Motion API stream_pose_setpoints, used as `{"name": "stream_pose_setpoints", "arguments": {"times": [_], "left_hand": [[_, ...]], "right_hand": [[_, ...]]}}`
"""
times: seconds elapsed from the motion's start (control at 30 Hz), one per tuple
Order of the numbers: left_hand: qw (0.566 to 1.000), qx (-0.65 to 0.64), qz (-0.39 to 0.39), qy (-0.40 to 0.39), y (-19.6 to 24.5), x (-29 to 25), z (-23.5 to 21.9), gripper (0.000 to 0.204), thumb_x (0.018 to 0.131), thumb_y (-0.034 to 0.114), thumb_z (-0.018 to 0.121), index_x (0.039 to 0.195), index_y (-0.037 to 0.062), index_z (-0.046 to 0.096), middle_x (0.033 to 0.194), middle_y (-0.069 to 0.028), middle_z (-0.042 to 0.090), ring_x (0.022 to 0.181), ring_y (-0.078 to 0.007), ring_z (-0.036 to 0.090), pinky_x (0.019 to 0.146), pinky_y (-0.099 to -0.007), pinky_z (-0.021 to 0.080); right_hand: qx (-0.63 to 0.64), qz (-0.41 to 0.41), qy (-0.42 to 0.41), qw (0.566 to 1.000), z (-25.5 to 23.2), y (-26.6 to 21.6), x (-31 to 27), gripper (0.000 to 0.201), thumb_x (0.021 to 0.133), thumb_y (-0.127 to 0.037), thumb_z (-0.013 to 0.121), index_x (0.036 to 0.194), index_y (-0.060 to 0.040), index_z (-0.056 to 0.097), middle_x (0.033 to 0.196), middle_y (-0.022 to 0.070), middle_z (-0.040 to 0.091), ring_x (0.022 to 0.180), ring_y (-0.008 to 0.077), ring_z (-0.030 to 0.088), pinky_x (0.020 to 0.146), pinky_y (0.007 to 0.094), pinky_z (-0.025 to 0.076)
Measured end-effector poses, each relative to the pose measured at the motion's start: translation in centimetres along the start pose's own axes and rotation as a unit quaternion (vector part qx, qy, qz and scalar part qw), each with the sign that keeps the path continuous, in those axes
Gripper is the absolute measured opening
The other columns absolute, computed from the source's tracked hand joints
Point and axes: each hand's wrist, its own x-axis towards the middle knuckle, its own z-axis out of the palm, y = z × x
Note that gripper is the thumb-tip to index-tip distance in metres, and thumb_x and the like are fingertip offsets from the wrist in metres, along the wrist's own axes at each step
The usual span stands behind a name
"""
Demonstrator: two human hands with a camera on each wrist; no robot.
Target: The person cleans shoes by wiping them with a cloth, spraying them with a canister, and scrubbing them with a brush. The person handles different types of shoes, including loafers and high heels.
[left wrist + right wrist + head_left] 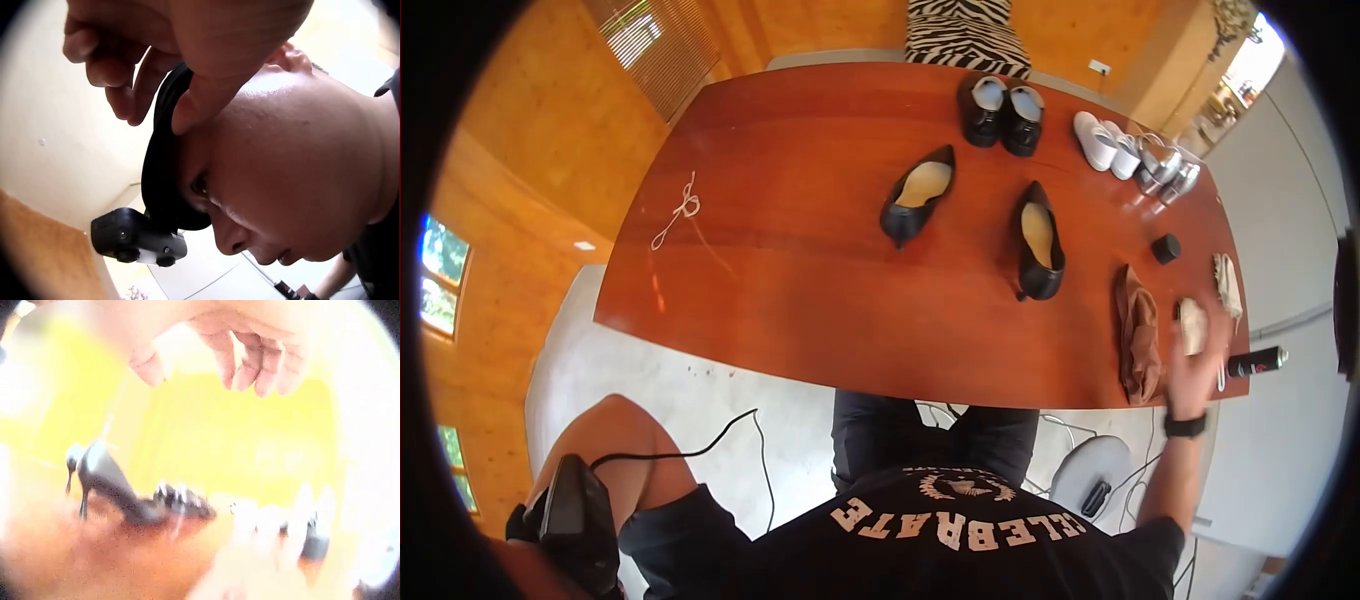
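Observation:
My right hand (1195,370) is blurred above the table's right front edge, overlapping a cream-coloured item (1191,325) in the head view. In the right wrist view, its fingers (269,369) hang loosely with nothing held. Just left of that hand lies a brown crumpled soft item (1138,340); a black can (1256,362) lies on its right. My left hand (187,50) is raised beside the head, thumb overlapping the brim of a black cap (165,156) and fingers loosely bent. Two black high-heeled pumps (920,192) (1040,243) stand apart mid-table.
At the back of the wooden table (800,200) stand black shiny shoes (1003,115), white shoes (1105,145) and silver shoes (1168,175). A small black round item (1166,248) and another cream item (1228,285) lie at right. A white string (685,208) lies at left.

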Motion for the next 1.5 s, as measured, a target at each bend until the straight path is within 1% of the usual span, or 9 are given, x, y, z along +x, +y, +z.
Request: {"name": "stream_pose_setpoints", "arguments": {"times": [0.03,0.07,0.1,0.17,0.23,0.33,0.63,1.3,1.5], "left_hand": [[1.000,0.004,0.001,-0.002,0.2,0.3,-0.2,0.029,0.093,0.018,0.063,0.108,-0.0059,0.069,0.098,-0.0148,0.068,0.089,-0.0236,0.061,0.079,-0.0367,0.044],[1.000,0.008,0.003,-0.003,0.5,0.7,-0.4,0.029,0.093,0.018,0.064,0.108,-0.0060,0.069,0.098,-0.0147,0.068,0.089,-0.0234,0.061,0.079,-0.0365,0.044],[1.000,0.011,0.001,-0.007,0.7,0.8,-0.5,0.029,0.093,0.018,0.064,0.108,-0.0061,0.069,0.098,-0.0147,0.068,0.088,-0.0233,0.061,0.079,-0.0363,0.044],[1.000,0.017,0.003,-0.008,1.1,1.4,-0.8,0.029,0.093,0.018,0.064,0.108,-0.0063,0.069,0.097,-0.0146,0.067,0.088,-0.0230,0.061,0.078,-0.0359,0.044],[1.000,0.019,0.000,-0.012,1.4,1.6,-1.0,0.029,0.092,0.017,0.064,0.107,-0.0066,0.068,0.097,-0.0144,0.067,0.087,-0.0226,0.061,0.077,-0.0355,0.044],[0.999,0.026,-0.003,-0.019,1.5,1.5,-1.2,0.028,0.092,0.017,0.065,0.107,-0.0069,0.068,0.096,-0.0143,0.067,0.086,-0.0222,0.061,0.077,-0.0349,0.043],[0.998,0.048,-0.001,-0.034,2.1,2.4,-1.5,0.028,0.090,0.015,0.066,0.106,-0.0080,0.068,0.094,-0.0137,0.067,0.083,-0.0208,0.060,0.074,-0.0331,0.043],[0.996,0.076,-0.030,-0.033,1.9,1.5,-2.3,0.028,0.086,0.012,0.069,0.103,-0.0103,0.068,0.088,-0.0126,0.066,0.076,-0.0176,0.059,0.068,-0.0291,0.042],[0.994,0.059,-0.075,-0.047,1.6,1.8,-1.0,0.028,0.085,0.011,0.070,0.102,-0.0110,0.068,0.087,-0.0122,0.066,0.074,-0.0167,0.058,0.066,-0.0279,0.041]], "right_hand": [[0.032,0.017,-0.002,0.999,-2.7,-1.9,2.2,0.042,0.087,-0.009,0.064,0.127,0.0042,0.060,0.122,0.0187,0.063,0.117,0.0316,0.058,0.107,0.0392,0.043],[0.059,-0.011,0.019,0.998,-5.9,-3.0,3.6,0.037,0.093,-0.010,0.060,0.126,0.0040,0.061,0.121,0.0169,0.064,0.115,0.0294,0.059,0.106,0.0389,0.043],[0.102,-0.088,0.097,0.986,-7.3,-5.7,5.2,0.037,0.095,-0.022,0.056,0.123,0.0024,0.061,0.114,0.0141,0.063,0.104,0.0270,0.058,0.096,0.0372,0.043],[0.146,-0.255,0.238,0.926,-10.2,-11.0,8.3,0.049,0.101,-0.045,0.047,0.118,-0.0008,0.060,0.101,0.0084,0.062,0.081,0.0223,0.055,0.076,0.0339,0.042],[0.207,-0.384,0.293,0.851,-12.6,-13.4,9.2,0.048,0.101,-0.044,0.048,0.117,-0.0008,0.061,0.101,0.0084,0.062,0.081,0.0223,0.055,0.077,0.0339,0.043],[0.264,-0.441,0.298,0.804,-14.3,-14.8,9.2,0.048,0.101,-0.044,0.048,0.117,-0.0007,0.061,0.101,0.0085,0.062,0.081,0.0222,0.055,0.077,0.0339,0.043],[0.313,-0.449,0.297,0.782,-14.3,-14.0,8.7,0.046,0.100,-0.042,0.049,0.117,-0.0007,0.061,0.101,0.0086,0.063,0.081,0.0221,0.056,0.077,0.0339,0.043],[0.337,-0.438,0.258,0.793,-14.4,-13.0,7.8,0.043,0.098,-0.038,0.051,0.117,-0.0005,0.062,0.102,0.0090,0.064,0.083,0.0218,0.057,0.079,0.0339,0.045],[0.355,-0.432,0.265,0.786,-14.2,-12.6,7.5,0.042,0.098,-0.037,0.052,0.117,-0.0005,0.063,0.103,0.0092,0.064,0.083,0.0217,0.058,0.079,0.0339,0.045]]}}
